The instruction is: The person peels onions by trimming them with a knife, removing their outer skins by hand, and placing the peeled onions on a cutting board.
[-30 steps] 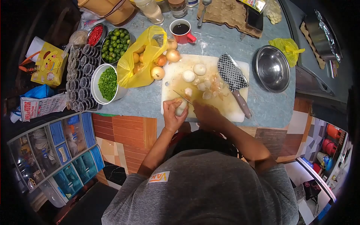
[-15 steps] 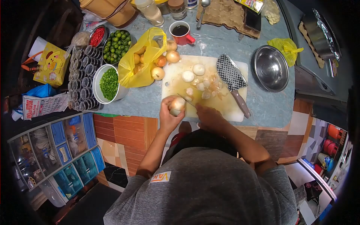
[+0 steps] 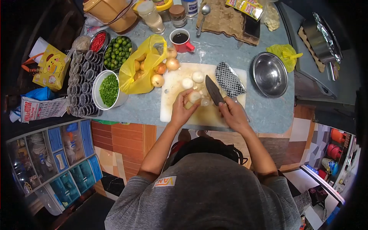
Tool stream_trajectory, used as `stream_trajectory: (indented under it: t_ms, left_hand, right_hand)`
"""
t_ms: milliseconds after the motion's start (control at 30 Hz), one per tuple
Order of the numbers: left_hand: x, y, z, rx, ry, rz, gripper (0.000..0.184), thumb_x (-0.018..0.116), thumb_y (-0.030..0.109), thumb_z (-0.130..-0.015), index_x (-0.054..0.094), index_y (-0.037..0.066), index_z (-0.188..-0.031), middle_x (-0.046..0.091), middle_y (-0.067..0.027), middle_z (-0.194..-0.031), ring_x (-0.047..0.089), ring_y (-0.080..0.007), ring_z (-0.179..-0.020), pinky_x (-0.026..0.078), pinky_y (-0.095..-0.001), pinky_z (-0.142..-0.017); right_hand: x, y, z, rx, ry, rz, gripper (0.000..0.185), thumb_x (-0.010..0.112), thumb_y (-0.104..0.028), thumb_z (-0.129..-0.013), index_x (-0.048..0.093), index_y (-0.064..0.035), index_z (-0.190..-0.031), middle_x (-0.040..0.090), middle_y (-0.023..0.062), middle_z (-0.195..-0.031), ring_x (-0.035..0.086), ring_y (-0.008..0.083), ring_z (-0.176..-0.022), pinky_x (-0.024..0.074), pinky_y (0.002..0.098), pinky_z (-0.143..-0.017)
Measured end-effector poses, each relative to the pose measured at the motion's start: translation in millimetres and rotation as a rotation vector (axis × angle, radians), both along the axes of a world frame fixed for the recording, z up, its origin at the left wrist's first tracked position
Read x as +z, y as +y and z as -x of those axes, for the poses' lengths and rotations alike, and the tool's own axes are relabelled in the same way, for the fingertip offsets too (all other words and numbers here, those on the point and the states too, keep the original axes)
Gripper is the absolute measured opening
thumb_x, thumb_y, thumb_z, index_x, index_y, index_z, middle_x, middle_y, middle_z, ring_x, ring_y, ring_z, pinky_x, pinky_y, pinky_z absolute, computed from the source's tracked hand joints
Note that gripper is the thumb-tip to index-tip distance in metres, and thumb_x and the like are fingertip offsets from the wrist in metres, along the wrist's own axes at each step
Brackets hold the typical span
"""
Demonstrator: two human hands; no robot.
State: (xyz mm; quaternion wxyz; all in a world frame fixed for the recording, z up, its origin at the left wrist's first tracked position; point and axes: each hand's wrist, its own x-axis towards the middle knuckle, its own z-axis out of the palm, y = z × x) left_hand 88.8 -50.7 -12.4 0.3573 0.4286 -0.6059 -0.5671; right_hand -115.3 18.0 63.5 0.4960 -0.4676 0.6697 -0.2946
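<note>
Pinching what looks like an onion (image 3: 194, 97), the left grip (image 3: 181, 109) is half-spread; the right grip (image 3: 233, 115) wraps a knife (image 3: 213, 90).

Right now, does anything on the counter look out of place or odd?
Mildly, yes: a second, dotted blade lies loose on the cutting board, close to the right hand, while that hand grips a knife.

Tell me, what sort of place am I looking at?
Probably a kitchen, whether of a home or a small eatery I cannot tell: the right hand holds a kitchen knife above a white cutting board with peeled onions on it, and a tub of chopped greens stands nearby.
</note>
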Motion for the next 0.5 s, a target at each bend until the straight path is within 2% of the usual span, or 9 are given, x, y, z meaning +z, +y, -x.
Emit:
stream_trajectory:
  t_ms: [67,100,167,267,400,467,500]
  left_hand:
    - [12.4,-7.5,2.5,-0.06,0.071,-0.075,0.054,0.068,-0.008,-0.077,0.044,-0.002,-0.126,0.048,-0.0134,-0.129,0.049,-0.0198,-0.12,0.044,-0.0322,-0.099]
    - [18.3,-9.5,2.8,-0.095,0.139,-0.123,0.053,0.067,-0.007,-0.078,0.045,-0.003,-0.126,0.05,-0.0128,-0.128,0.052,-0.0189,-0.116,0.046,-0.0305,-0.097]
    - [30.0,-12.1,1.1,-0.164,0.269,-0.219,0.052,0.066,-0.006,-0.08,0.046,-0.003,-0.128,0.053,-0.0116,-0.126,0.058,-0.0172,-0.108,0.048,-0.0272,-0.093]
    - [44.0,-13.3,-3.8,-0.228,0.274,-0.374,0.052,0.065,-0.007,-0.081,0.046,-0.003,-0.129,0.055,-0.0102,-0.124,0.06,-0.015,-0.103,0.05,-0.0261,-0.089]
    - [43.9,-16.8,-11.8,-0.29,0.363,-0.404,0.051,0.066,-0.007,-0.08,0.048,-0.002,-0.128,0.057,-0.0085,-0.12,0.061,-0.0131,-0.098,0.052,-0.0257,-0.084]
    - [57.4,-19.0,-11.0,-0.302,0.354,-0.411,0.05,0.067,-0.008,-0.079,0.05,-0.003,-0.126,0.058,-0.0075,-0.119,0.061,-0.0125,-0.096,0.053,-0.0261,-0.083]
    - [63.2,-20.6,-12.0,-0.31,0.263,-0.38,0.05,0.066,-0.009,-0.079,0.05,-0.003,-0.126,0.059,-0.0082,-0.117,0.061,-0.0128,-0.096,0.053,-0.0261,-0.082]
  right_hand:
    - [-11.6,-4.4,17.5,0.056,0.07,0.115,0.014,0.051,-0.013,-0.091,0.049,-0.002,-0.1,0.058,0.0169,-0.075,0.057,0.0276,-0.063,0.0433,0.0373,-0.059]
    - [12.5,-11.7,16.2,0.028,-0.017,0.029,0.013,0.051,-0.012,-0.091,0.05,-0.0022,-0.099,0.059,0.0172,-0.076,0.059,0.0281,-0.065,0.0441,0.0373,-0.06]
    - [6.7,-18.4,16.1,0.069,-0.015,0.162,0.017,0.055,-0.017,-0.09,0.051,-0.0022,-0.098,0.059,0.0174,-0.076,0.059,0.0294,-0.067,0.0447,0.0376,-0.061]
    - [21.3,-32.8,11.2,0.22,0.096,0.239,0.027,0.063,-0.026,-0.087,0.052,-0.0022,-0.095,0.06,0.0184,-0.076,0.061,0.0323,-0.07,0.0456,0.0391,-0.062]
    - [31.5,-45.2,2.2,0.368,0.275,0.317,0.04,0.07,-0.037,-0.08,0.053,-0.003,-0.091,0.061,0.0188,-0.076,0.061,0.0358,-0.073,0.0459,0.0417,-0.062]
    - [40.6,-47.9,-1.8,0.389,0.319,0.319,0.039,0.071,-0.037,-0.079,0.054,-0.0036,-0.089,0.062,0.018,-0.078,0.061,0.0362,-0.074,0.0457,0.0425,-0.062]
    - [44.5,-48.7,-2.7,0.399,0.342,0.319,0.039,0.071,-0.037,-0.078,0.054,-0.004,-0.088,0.062,0.0176,-0.079,0.061,0.0364,-0.075,0.0456,0.0429,-0.061]
